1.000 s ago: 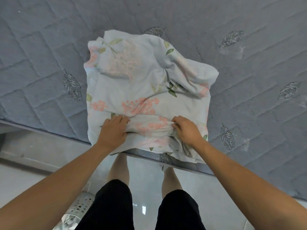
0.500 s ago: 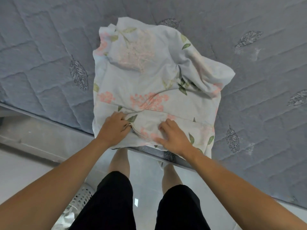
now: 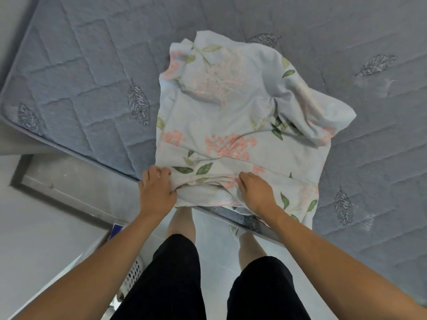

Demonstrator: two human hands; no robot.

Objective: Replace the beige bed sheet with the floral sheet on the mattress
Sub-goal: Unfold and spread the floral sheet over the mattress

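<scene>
A folded floral sheet (image 3: 242, 116), pale with pink blossoms and green leaves, lay crumpled in the centre of the frame on a bare grey quilted mattress (image 3: 92, 72), its lower edge hanging slightly over the mattress's near side. A person standing at the bedside, seen from above in the lower half of the frame, gripped that lower edge with both hands. The left hand (image 3: 156, 192), at centre left, was closed around a bunched fold at the sheet's lower left corner, thumb tucked against the fabric. The right hand (image 3: 256, 192), just right of centre, had its fingers curled down into the layers of cloth, pinching a fold between them. The two hands were near each other, with a gathered ridge of fabric between them. The sheet's upper portion was rumpled, with one loose corner spread toward the right of the frame. The mattress, stitched in a brick pattern with embroidered leaf motifs, filled the upper part and right side of the frame, its rounded corner at the left edge. Below it, at lower left, a pale tiled floor (image 3: 34, 227) showed, along with part of a white perforated laundry basket (image 3: 132, 276) beside the person's legs, which were clad in black shorts (image 3: 175, 280).
</scene>
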